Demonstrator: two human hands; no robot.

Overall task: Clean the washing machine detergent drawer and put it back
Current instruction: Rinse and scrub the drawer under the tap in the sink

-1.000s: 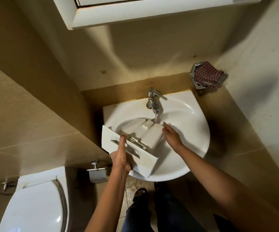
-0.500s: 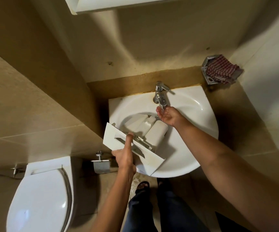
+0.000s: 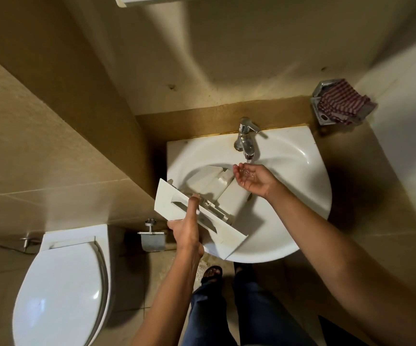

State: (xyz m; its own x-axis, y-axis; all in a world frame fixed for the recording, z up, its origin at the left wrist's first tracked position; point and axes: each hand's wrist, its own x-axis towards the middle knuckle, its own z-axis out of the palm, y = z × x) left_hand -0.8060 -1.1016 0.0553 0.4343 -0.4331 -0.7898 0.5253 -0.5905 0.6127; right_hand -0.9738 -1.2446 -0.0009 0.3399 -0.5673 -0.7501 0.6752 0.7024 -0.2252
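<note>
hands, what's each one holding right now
Left hand: grips the detergent drawer by its front panel.
Right hand: open, cupped under the tap, catching water.

we see a white sink (image 3: 301, 171) set against the tiled wall, with a chrome tap (image 3: 245, 139) standing on its back rim. a white drawer (image 3: 234, 203) lies tilted across the bowl, its back end down inside (whether it touches the basin we cannot tell), its front panel jutting past the sink's front left edge.

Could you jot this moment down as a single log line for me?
step: rinsing | left hand: grips detergent drawer front | right hand: cupped under running tap | detergent drawer: rests in sink
</note>
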